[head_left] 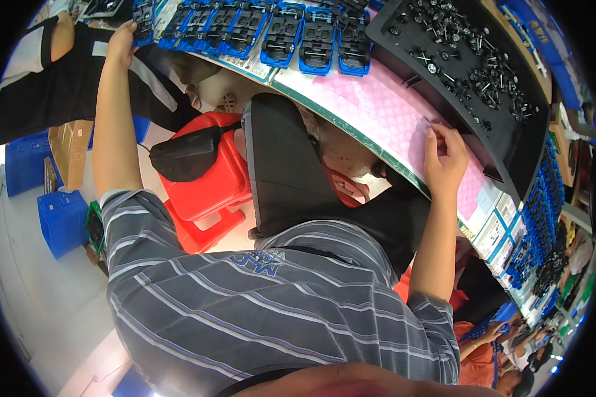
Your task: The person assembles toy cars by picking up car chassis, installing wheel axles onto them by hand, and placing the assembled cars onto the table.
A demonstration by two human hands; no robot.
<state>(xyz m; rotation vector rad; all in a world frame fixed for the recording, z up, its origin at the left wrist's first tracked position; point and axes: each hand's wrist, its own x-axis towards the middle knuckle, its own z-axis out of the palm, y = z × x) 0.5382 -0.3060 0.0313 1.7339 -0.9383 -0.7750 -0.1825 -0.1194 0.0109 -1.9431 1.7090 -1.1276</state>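
Observation:
At the far left of the table, my left hand (120, 45) grips the near edge of a blue and black toy car body (144, 22). Beside it, several similar upturned car bodies (279, 36) lie in a row, their black undersides showing. My right hand (446, 162) rests over a pink padded mat (371, 99), fingers curled in toward the thumb. Whatever those fingers hold, if anything, is hidden. Just past this hand stands a large black tray (437, 99) with many small black wheels on metal axles (487, 79) inside.
A red plastic stool (208, 178) with a black pouch (187, 153) on it stands left of my legs. More blue parts (540, 205) crowd the table beyond the tray. Another person's dark-clothed leg (66, 86) is at the left. Blue bins (61, 221) sit on the floor.

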